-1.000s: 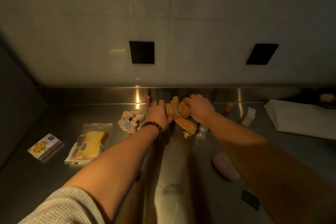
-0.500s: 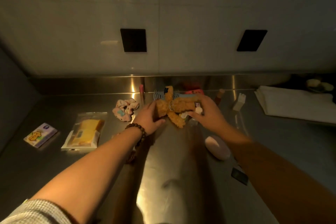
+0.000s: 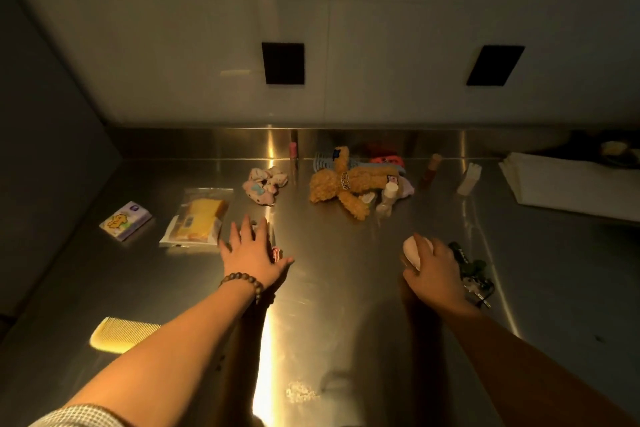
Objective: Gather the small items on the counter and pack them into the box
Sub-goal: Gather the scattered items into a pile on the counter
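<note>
A yellow plush toy [image 3: 346, 184] lies on the steel counter [image 3: 332, 305] near the back, free of both hands, with a small clear bottle [image 3: 387, 199] against it. My left hand [image 3: 251, 250] lies flat with fingers spread over a small item whose red-and-white edge [image 3: 276, 252] peeks out. My right hand [image 3: 434, 269] curls around a pale pink oval object [image 3: 414, 248]. A bunch of dark keys [image 3: 472, 270] lies just right of that hand. No box is visible.
A floral scrunchie [image 3: 265, 182], a bagged yellow item [image 3: 197, 217] and a tissue pack [image 3: 125, 220] lie to the left. A yellow comb [image 3: 121, 334] sits at the near left. Small bottles [image 3: 469, 178] and white folded paper [image 3: 568, 185] are at the right.
Both hands let go of the plush toy and pulled back toward me. The left hand now covers a small item; the right hand has closed on the pink oval object.
</note>
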{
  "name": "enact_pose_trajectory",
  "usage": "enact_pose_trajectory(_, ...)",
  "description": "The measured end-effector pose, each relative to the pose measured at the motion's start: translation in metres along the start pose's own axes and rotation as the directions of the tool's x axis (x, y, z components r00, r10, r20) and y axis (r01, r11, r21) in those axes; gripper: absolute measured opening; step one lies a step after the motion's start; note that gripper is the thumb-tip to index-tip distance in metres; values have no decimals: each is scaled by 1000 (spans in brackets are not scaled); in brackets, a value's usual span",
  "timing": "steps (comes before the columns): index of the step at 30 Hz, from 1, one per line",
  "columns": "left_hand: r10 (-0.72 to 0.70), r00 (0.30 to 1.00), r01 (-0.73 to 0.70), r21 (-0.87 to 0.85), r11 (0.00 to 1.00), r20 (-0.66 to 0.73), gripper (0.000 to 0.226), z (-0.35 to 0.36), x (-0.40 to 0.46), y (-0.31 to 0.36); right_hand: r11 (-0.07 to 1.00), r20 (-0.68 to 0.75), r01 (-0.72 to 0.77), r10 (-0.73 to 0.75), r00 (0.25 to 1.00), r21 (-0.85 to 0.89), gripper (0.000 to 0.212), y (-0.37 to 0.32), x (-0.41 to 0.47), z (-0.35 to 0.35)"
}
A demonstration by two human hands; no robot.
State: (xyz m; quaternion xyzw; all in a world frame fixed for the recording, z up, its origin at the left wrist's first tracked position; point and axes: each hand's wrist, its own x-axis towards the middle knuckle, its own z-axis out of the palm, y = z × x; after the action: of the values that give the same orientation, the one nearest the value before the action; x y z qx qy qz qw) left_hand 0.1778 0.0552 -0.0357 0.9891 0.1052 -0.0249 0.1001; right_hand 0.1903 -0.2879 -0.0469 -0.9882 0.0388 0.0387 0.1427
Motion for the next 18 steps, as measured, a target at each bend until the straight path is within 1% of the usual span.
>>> enact_pose_trajectory(2, 14, 1000, -14, -105, 994, -3, 80, -1, -4, -2, 999, -21, 41, -40, 999, 34, 68, -3, -2, -2)
enact_pose_trajectory(4, 56, 997, -67, -184, 981, -60, 61, -3, -5, -1, 991, -33, 91, -88, 996, 98, 66, -9, -5, -3)
enact_pose_trajectory(5, 77, 993, -95, -215, 972, -91, 56, -4, -5, 0, 984, -40, 116, -112, 993, 137, 66, -15, -7, -3)
enact_pose_trajectory(7, 109, 983, -146, -276, 950, -145, 52, -6, -2, 4, 963, -63, 166, -156, 986, 212, 66, -31, -7, -5)
enact_pose_trajectory(10, 131, 970, -199, -358, 912, -206, 50, -12, 9, 17, 929, -123, 265, -240, 963, 258, 66, -63, 1, -11)
enact_pose_trajectory(13, 145, 952, -245, -387, 889, -269, 48, -21, 30, 33, 887, -181, 342, -298, 937, 311, 65, -93, 22, -27)
enact_pose_trajectory(16, 158, 945, -272, -418, 867, -288, 49, -33, 57, 46, 840, -249, 426, -357, 900, 335, 62, -112, 59, -54)
enact_pose_trajectory(18, 170, 944, -283, -427, 859, -282, 49, -39, 76, 53, 853, -258, 414, -343, 903, 318, 62, -114, 92, -75)
